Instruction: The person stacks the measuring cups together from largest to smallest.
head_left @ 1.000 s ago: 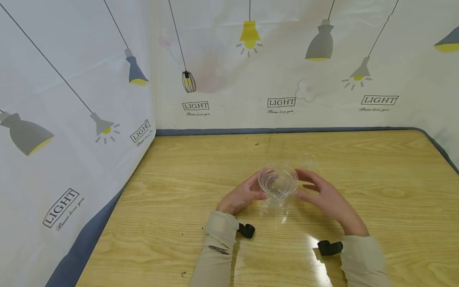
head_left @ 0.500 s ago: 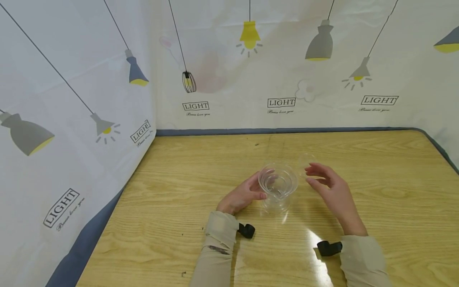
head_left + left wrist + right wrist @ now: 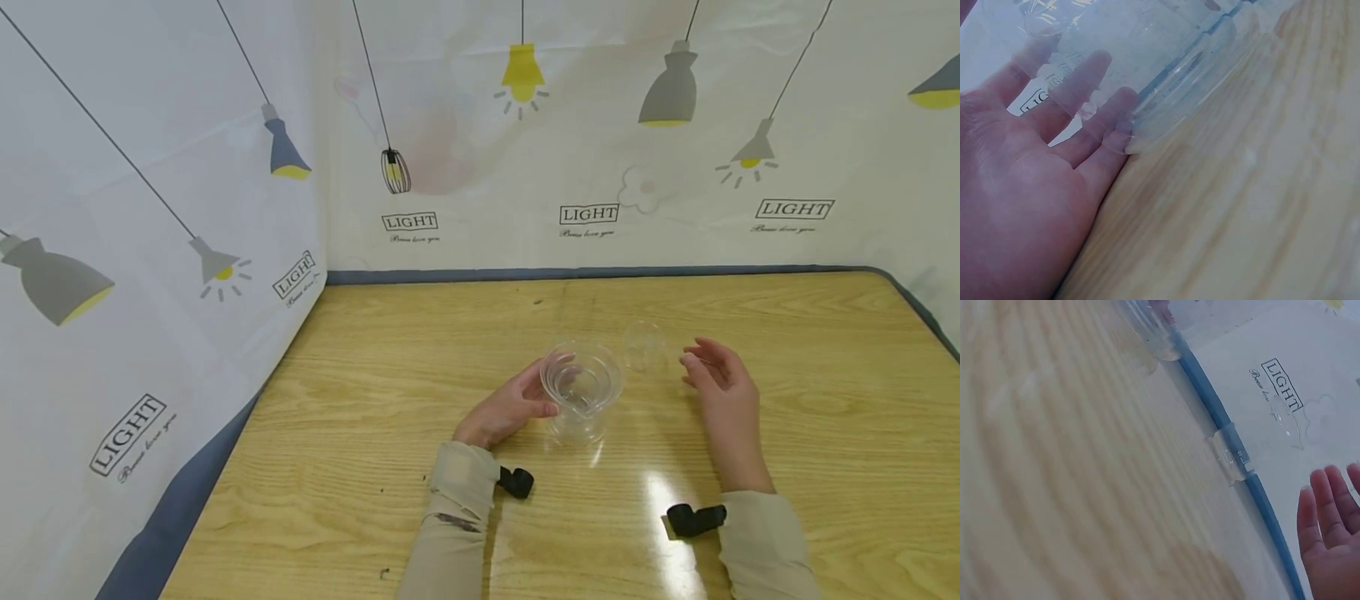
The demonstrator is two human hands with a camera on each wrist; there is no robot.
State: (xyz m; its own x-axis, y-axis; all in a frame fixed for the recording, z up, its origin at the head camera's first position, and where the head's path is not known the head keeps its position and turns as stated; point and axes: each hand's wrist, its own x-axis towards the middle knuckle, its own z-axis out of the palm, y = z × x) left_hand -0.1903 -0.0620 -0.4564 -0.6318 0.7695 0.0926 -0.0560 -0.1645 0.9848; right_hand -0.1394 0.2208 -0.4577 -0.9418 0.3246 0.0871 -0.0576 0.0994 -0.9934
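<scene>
A clear beaker point(image 3: 581, 387) with a pouring lip stands on the table, several rims showing inside it like nested beakers. My left hand point(image 3: 498, 412) holds it from the left, thumb at the near side and fingers round the far side. In the left wrist view the fingers of the left hand point(image 3: 1041, 162) lie against the see-through wall. My right hand point(image 3: 723, 400) is raised to the right, holding nothing, its fingers loosely bent. Between the right hand and the stack stands a smaller clear beaker point(image 3: 643, 346); the right wrist view shows printed marks on this small beaker point(image 3: 1232, 456).
The wood-grain table point(image 3: 360, 375) carries everything. A white cloth screen point(image 3: 480, 167) printed with lamps encloses the back and sides, with a blue-grey border point(image 3: 600, 273) along the table edge. Black wrist cameras hang near each cuff.
My right hand has left the side of the beaker stack and moved right, past the small beaker, which shows fully now. My left hand and the stack have stayed put.
</scene>
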